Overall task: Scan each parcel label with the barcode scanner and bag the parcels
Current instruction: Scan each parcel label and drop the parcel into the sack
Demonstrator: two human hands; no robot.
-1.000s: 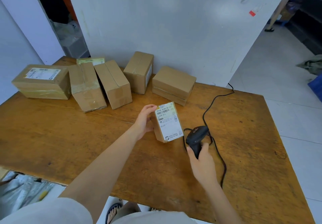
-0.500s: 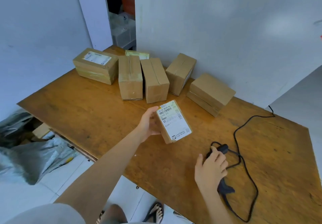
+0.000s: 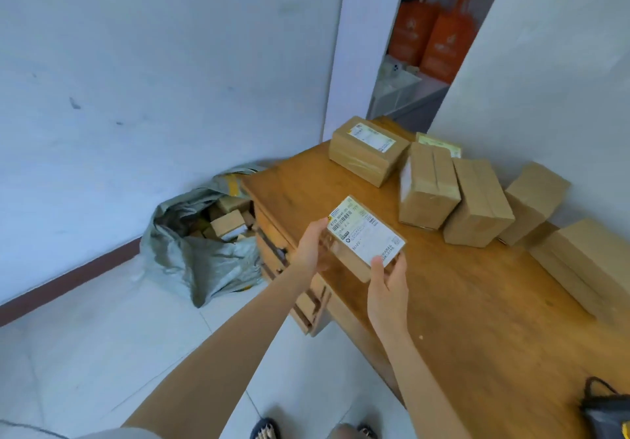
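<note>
A small cardboard parcel [image 3: 366, 239] with a white barcode label facing up is held above the left part of the wooden table [image 3: 460, 309]. My left hand [image 3: 312, 249] grips its left end and my right hand [image 3: 388, 285] grips its near right corner. The black barcode scanner [image 3: 605, 411] lies on the table at the bottom right edge of the view, mostly cut off. A grey plastic bag [image 3: 204, 251] sits open on the floor left of the table, with several small boxes inside.
Several more cardboard parcels [image 3: 428, 193] stand in a row along the table's back by the white wall. One at the far corner [image 3: 368, 148] shows a label. Orange bags [image 3: 433, 39] hang in the gap behind. White tiled floor lies below.
My right hand let go of the scanner and took hold of the parcel. The view swung left, bringing the grey bag into sight, and the parcel moved toward the table's left edge.
</note>
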